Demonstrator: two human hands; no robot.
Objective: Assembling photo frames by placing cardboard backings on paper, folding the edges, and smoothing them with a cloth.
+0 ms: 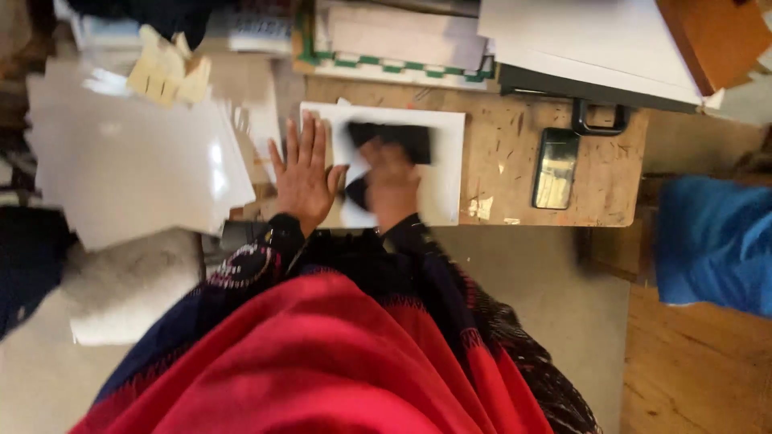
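A red cloth (pixel 322 362) with dark patterned edges fills the near part of the view, draped over the person's lap and arms. Just beyond it, the left hand (pixel 303 173) lies flat with its fingers spread wide, palm down, pressing on the left edge of a white sheet (pixel 441 161) that rests on a scratched wooden table (pixel 515 153). The right hand (pixel 392 181) is beside it, on the same sheet, and is blurred; it seems to be curled over a dark pad (pixel 392 141), though the blur hides exactly how the fingers close. To the right on the table lies a dark phone (pixel 555 169), well apart from the sheet. To the left, a stack of glossy white boards (pixel 129 161) leans off the table edge. Farther back sit more papers (pixel 394 36) and a black handle (pixel 599 120).
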